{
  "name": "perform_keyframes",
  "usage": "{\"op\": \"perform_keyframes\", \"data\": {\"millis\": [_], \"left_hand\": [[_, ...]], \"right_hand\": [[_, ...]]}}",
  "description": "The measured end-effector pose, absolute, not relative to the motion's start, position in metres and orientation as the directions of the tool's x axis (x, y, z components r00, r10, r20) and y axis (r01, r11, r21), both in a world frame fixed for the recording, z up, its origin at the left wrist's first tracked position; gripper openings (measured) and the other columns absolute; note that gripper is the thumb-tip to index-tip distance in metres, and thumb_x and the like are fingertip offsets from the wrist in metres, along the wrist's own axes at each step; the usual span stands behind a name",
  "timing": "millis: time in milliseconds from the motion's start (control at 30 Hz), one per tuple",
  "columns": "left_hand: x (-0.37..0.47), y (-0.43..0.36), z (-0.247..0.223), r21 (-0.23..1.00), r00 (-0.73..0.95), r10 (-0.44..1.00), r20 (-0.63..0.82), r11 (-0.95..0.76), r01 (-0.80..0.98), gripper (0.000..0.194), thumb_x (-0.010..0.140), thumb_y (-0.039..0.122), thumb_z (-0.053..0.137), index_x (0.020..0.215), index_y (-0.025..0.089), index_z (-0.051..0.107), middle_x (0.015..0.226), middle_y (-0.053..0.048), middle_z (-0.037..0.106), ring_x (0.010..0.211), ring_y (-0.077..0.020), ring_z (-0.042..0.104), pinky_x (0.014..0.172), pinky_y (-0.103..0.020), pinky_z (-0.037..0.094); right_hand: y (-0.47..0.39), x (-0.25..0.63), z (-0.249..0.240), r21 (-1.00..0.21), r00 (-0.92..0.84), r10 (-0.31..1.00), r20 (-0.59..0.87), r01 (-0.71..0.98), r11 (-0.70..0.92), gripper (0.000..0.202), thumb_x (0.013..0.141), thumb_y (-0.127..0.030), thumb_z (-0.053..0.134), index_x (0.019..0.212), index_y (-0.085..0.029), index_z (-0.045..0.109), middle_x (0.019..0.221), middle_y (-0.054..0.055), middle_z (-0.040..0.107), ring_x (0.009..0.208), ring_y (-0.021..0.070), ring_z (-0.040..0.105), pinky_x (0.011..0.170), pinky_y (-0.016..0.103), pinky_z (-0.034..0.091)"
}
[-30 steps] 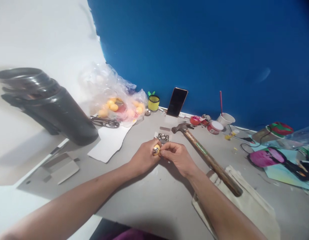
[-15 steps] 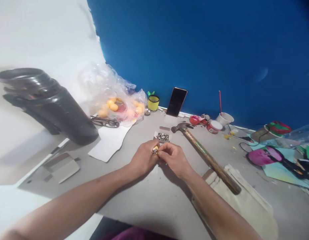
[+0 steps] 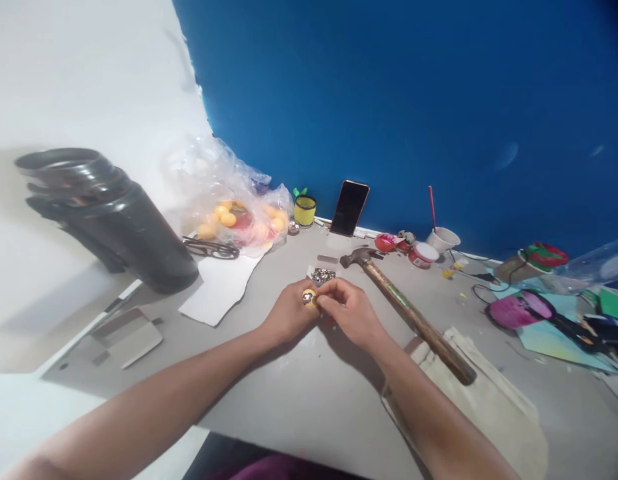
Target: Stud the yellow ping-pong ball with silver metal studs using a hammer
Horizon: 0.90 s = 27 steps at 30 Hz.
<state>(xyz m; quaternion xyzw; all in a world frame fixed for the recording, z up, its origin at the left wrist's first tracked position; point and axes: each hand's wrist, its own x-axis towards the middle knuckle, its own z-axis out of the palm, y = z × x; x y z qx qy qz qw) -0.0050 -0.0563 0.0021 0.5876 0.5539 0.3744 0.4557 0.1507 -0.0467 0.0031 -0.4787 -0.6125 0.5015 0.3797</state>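
Observation:
Near the middle of the table my left hand (image 3: 293, 313) is closed around a small yellow ball (image 3: 309, 298) with shiny silver pieces on its face. The thumb and forefinger of my right hand (image 3: 347, 310) pinch together against the ball's right side. Anything between those fingertips is too small to make out. Just beyond both hands sits a little open box of silver metal pieces (image 3: 323, 275), partly hidden by my fingers. A claw hammer (image 3: 411, 310) lies to the right, its handle end over a beige cloth (image 3: 489, 400).
On the left stand a large dark flask (image 3: 123, 220), a folded card (image 3: 131, 337), white paper (image 3: 223, 283), glasses (image 3: 211, 248) and a plastic bag with yellow balls (image 3: 229, 213). A phone (image 3: 349, 207) leans on the blue wall. A white cup (image 3: 443, 239) and pink container (image 3: 521, 310) are right.
The ball has turned a little in my left hand, showing more of its silver face. My right fingers stay beside it. The whole view has shifted slightly.

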Motion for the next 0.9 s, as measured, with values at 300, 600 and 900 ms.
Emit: {"op": "perform_keyframes", "data": {"millis": [300,600,900], "left_hand": [[-0.013,-0.052,0.011,0.946,0.065,0.990,-0.128,0.102,0.308,0.019,0.069,0.027,0.071,0.080,0.019,0.057,0.064,0.005,0.055,0.054,-0.0100,0.048,0.050,-0.022,0.037],[-0.016,-0.046,0.008,0.971,0.024,0.995,-0.100,0.092,0.218,0.022,0.067,0.027,0.070,0.083,0.020,0.058,0.060,0.007,0.051,0.051,-0.0090,0.045,0.049,-0.021,0.036],[-0.024,-0.040,0.015,0.989,-0.053,0.995,-0.080,0.086,0.118,0.021,0.067,0.025,0.070,0.082,0.019,0.058,0.054,0.007,0.050,0.047,-0.0083,0.043,0.046,-0.020,0.032]], "right_hand": [[0.004,0.240,-0.002,-0.157,0.126,0.983,0.134,0.982,-0.104,0.035,0.097,-0.041,0.056,0.114,-0.013,0.069,0.118,0.021,0.066,0.117,0.0363,0.058,0.089,0.043,0.048],[0.005,0.237,-0.003,-0.108,0.105,0.993,0.044,0.989,-0.100,0.032,0.100,-0.044,0.052,0.107,-0.016,0.066,0.106,0.015,0.067,0.106,0.0296,0.062,0.077,0.034,0.045],[-0.024,0.218,0.018,-0.284,-0.003,0.738,0.675,0.922,0.264,0.035,0.100,-0.044,0.052,0.121,-0.018,0.061,0.099,0.012,0.072,0.088,0.0285,0.065,0.073,0.036,0.045]]}}
